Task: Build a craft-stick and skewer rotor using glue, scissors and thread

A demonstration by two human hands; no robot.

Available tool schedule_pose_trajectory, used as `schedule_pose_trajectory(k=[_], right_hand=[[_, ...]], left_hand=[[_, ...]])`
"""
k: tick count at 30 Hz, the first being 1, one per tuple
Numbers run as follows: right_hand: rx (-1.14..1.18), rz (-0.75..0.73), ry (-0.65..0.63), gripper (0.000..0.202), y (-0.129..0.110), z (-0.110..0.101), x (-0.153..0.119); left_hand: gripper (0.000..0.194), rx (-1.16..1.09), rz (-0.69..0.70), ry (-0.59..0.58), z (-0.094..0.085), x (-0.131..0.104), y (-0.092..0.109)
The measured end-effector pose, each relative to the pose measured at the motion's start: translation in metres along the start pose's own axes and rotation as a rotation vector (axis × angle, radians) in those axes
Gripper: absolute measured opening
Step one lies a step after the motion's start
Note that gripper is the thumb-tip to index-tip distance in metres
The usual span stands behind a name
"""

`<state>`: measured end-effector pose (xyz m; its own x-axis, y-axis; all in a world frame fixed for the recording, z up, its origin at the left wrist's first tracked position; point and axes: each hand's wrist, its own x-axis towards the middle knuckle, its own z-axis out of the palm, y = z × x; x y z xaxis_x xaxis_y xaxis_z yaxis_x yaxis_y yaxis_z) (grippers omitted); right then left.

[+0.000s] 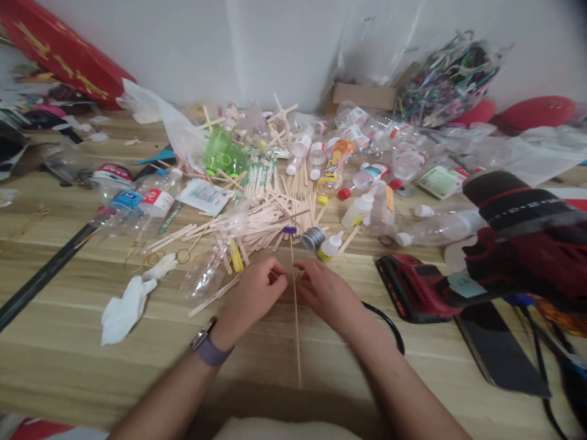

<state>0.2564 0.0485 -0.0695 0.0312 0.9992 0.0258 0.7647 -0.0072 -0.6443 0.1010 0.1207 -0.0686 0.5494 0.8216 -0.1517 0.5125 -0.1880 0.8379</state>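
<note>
A thin wooden skewer (297,336) runs lengthwise between my hands, with a purple bottle cap (289,230) at its far end. Just left of the skewer, my left hand (265,284) is closed, thumb and forefinger pinched together. My right hand (323,293) curls in from the other side, fingertips beside or touching the skewer. A thin pale loop seems to show at the right fingertips, too small and blurred to name. What either pinch holds is hidden. Beyond the hands lie a silver-grey spool (313,238) and a small glue bottle (330,247).
Popsicle sticks (270,223) are heaped beyond my hands, among several plastic bottles (158,194). A red-and-black power drill (504,244) stands at right, near a dark phone (502,348). Crumpled tissue (126,308) lies at left. A cardboard box (367,96) sits by the wall.
</note>
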Motion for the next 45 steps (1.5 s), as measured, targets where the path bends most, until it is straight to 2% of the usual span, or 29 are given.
schedule_pose_trajectory(k=[2, 4, 9, 14, 22, 27, 35, 45], right_hand=[[-0.061, -0.004, -0.018, 0.016, 0.000, 0.001, 0.001], [-0.111, -0.006, -0.024, 0.009, 0.001, 0.002, 0.002], [-0.182, -0.008, -0.001, 0.014, 0.002, 0.005, 0.003], [-0.204, 0.004, 0.055, 0.015, 0.004, 0.010, 0.005], [-0.179, 0.029, 0.116, 0.015, 0.004, 0.017, 0.005], [-0.149, 0.039, 0.134, 0.015, 0.004, 0.018, 0.003], [-0.067, 0.079, 0.147, 0.017, 0.001, 0.020, 0.002], [-0.046, 0.158, 0.165, 0.023, -0.006, 0.021, 0.000]], left_hand=[[0.006, -0.013, -0.008, -0.013, 0.000, -0.001, 0.001], [0.007, -0.027, -0.015, -0.032, 0.001, -0.001, 0.003], [0.006, -0.041, -0.029, -0.058, 0.002, 0.000, 0.004], [0.004, 0.009, -0.009, -0.033, 0.000, 0.003, 0.000], [0.019, 0.030, -0.009, -0.025, -0.006, 0.004, -0.002], [0.018, -0.105, -0.019, -0.013, -0.009, 0.004, -0.001], [0.016, -0.426, -0.047, 0.058, -0.002, 0.006, -0.009], [0.021, -0.532, -0.131, 0.015, -0.002, 0.002, -0.008]])
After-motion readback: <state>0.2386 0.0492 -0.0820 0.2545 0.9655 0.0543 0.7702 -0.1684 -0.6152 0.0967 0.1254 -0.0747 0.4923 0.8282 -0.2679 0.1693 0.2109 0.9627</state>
